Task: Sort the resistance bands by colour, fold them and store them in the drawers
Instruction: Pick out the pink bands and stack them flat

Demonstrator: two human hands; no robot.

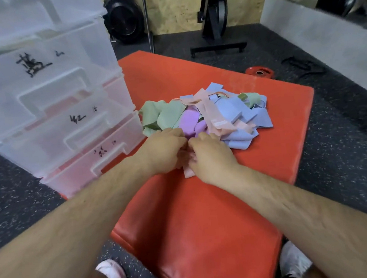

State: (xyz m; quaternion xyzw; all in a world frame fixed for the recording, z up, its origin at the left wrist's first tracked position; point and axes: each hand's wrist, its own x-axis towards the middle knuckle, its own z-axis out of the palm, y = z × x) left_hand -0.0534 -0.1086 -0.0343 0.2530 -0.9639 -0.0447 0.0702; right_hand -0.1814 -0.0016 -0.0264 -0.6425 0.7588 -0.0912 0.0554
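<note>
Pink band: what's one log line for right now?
step: fold pink band | left hand: holds it | right hand: holds it | pile: mixed, on red mat

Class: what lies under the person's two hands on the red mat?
A pink band pokes out beneath the left hand and right hand, lying on the red mat. The hands cover most of it, so its fold cannot be seen.

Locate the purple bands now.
Head view: the purple bands lie mid-pile on the red mat, green bands to their left, a pink band to their right.
</note>
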